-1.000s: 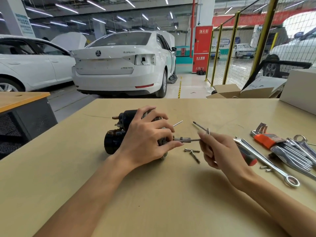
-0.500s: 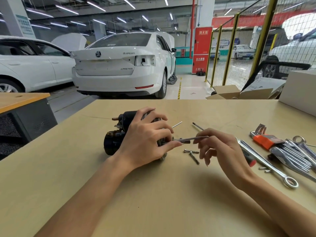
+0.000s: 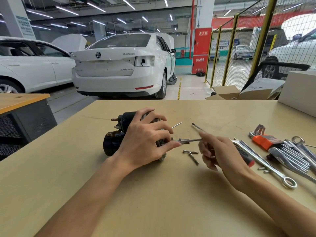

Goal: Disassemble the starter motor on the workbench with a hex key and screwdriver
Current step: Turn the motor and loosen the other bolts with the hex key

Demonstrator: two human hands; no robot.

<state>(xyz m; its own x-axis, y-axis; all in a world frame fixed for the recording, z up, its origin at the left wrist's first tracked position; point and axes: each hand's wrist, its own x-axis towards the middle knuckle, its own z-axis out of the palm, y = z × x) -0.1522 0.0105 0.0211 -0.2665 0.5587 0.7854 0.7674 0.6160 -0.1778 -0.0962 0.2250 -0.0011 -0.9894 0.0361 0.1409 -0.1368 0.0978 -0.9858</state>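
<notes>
At the middle of the worktop (image 3: 153, 202) the starter motor (image 3: 118, 134) lies on its side under the left hand (image 3: 145, 142), whose grip curls over the housing. The right hand (image 3: 217, 151) pinches a long through-bolt (image 3: 189, 140) that juts from the motor's end. If the bolt comes out skewed it may bind, and a loose left grip would likely let the round body roll. Two freed bolts (image 3: 191, 154) lie just beside; a careless sweep could scatter them toward the screwdriver (image 3: 244, 155), wrenches (image 3: 266, 161) and hex key set (image 3: 263, 139).

right hand (image 3: 220, 151) turned palm-down from its earlier raised pose, fingertips now pinching the long bolt (image 3: 189, 140) at the starter motor (image 3: 118, 132)
</notes>
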